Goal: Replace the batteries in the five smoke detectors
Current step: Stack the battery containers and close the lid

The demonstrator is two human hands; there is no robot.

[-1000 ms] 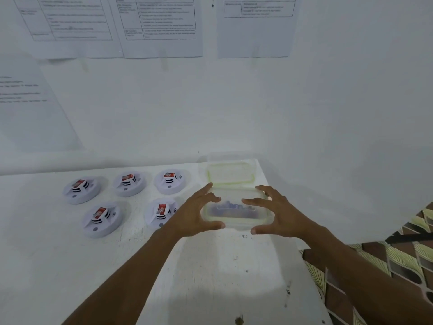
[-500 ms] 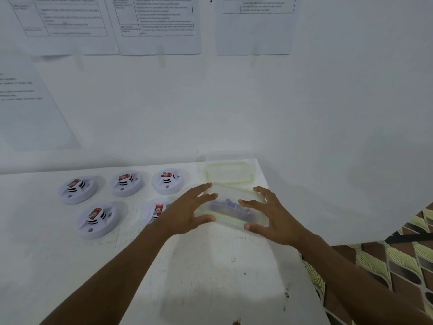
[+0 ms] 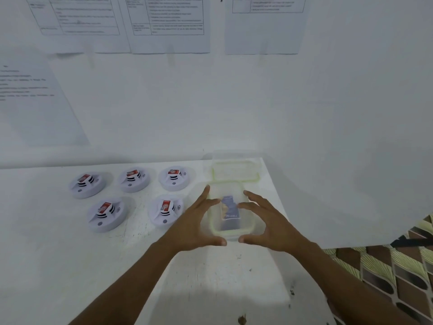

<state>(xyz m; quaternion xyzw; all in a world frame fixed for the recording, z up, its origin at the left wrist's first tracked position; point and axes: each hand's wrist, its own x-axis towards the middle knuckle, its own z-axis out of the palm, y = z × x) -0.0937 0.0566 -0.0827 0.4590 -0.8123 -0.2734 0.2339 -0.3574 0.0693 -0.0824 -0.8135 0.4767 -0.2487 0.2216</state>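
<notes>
1. Clear plastic container with a pale green rim (image 3: pixel 248 227) stands near the right end of the white counter (image 3: pixel 46 254), held from both sides.
2. The left hand (image 3: pixel 194 226) cups its left wall and the right hand (image 3: pixel 269 224) its right wall. The hands' fingers are spread and curved around it, with the thumbs at the near corners.
3. Inside lie blue batteries (image 3: pixel 230 212) (label too blurred to read).
4. Just behind it sits a second clear green-rimmed plastic piece (image 3: pixel 235 170); whether it is a lid or a box cannot be told.
5. Five white round smoke detectors (image 3: pixel 105 214) lie to the left, three in the back row and two in front. Each shows a red battery (image 3: pixel 104 207) on top. The nearest is just beside the left hand.
6. Printed paper sheets (image 3: pixel 167 17) hang on the white wall above.
</notes>
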